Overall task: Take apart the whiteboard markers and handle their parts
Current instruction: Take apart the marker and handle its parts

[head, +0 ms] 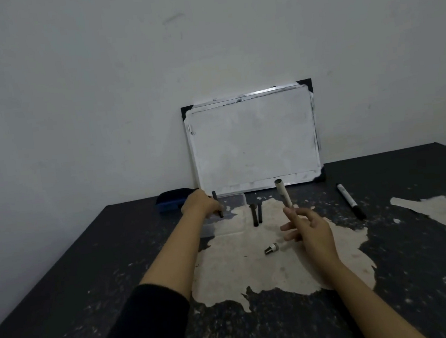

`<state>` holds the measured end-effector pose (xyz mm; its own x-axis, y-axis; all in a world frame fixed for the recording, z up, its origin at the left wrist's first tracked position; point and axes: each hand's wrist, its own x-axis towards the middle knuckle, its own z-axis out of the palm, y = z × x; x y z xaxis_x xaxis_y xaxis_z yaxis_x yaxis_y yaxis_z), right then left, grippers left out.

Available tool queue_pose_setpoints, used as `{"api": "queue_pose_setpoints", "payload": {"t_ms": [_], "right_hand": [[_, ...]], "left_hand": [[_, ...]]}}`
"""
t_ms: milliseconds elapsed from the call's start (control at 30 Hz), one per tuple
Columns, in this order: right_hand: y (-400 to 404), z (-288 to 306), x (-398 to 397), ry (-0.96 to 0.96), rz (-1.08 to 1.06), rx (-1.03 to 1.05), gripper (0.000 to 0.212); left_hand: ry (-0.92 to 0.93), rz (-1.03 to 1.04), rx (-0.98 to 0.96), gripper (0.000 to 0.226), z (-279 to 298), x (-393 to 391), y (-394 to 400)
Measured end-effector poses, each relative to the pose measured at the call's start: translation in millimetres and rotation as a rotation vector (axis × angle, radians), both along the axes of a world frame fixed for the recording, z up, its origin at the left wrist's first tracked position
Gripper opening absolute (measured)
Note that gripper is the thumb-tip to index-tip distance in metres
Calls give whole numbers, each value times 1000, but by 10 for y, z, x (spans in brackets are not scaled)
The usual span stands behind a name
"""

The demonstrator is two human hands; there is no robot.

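— While the left hand [200, 202] is reaching over the clear plastic tray [233, 199], what is it carrying?

— It is closing round a dark ink stick [217, 203], fingers curled shut on it, the stick standing nearly upright just above the tray. I'd say it should be lowered flat inside, not dropped, so it isn't rolling out or smearing ink.

— And the right hand [309, 230]?

— It is pinching the lower end of the white marker barrel [283, 192] between thumb and forefinger, open end up, the other fingers spreading loose.

— Other parts?

— Two dark sticks [257, 214] are lying on the bare patch of table [89, 265], the nib piece [271, 248] nearer, and one whole black marker [350, 201] is waiting off to the right.
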<state>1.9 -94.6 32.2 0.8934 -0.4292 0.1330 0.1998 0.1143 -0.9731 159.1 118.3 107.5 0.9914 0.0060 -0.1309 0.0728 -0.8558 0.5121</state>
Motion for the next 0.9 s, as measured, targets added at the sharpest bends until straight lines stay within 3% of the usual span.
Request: {"api": "queue_pose_setpoints", "payload": {"t_ms": [100, 200, 267, 533, 700, 900], "right_hand": [[-4, -18, 25, 2, -9, -4, 34], [-8, -8, 51, 0, -15, 2, 33], [-18, -16, 67, -6, -15, 13, 33], [-20, -18, 68, -10, 0, 6, 30], [-15, -2, 51, -18, -11, -14, 26], [-78, -17, 25, -73, -82, -173, 27]], "left_hand": [[105, 11, 151, 43, -103, 52, -42], [211, 7, 273, 77, -191, 124, -83], [230, 21, 334, 87, -228, 172, -100], [187, 63, 430, 75, -141, 46, -199], [-136, 21, 385, 20, 6, 47, -314], [-282, -189, 183, 23, 33, 118, -609]]}}
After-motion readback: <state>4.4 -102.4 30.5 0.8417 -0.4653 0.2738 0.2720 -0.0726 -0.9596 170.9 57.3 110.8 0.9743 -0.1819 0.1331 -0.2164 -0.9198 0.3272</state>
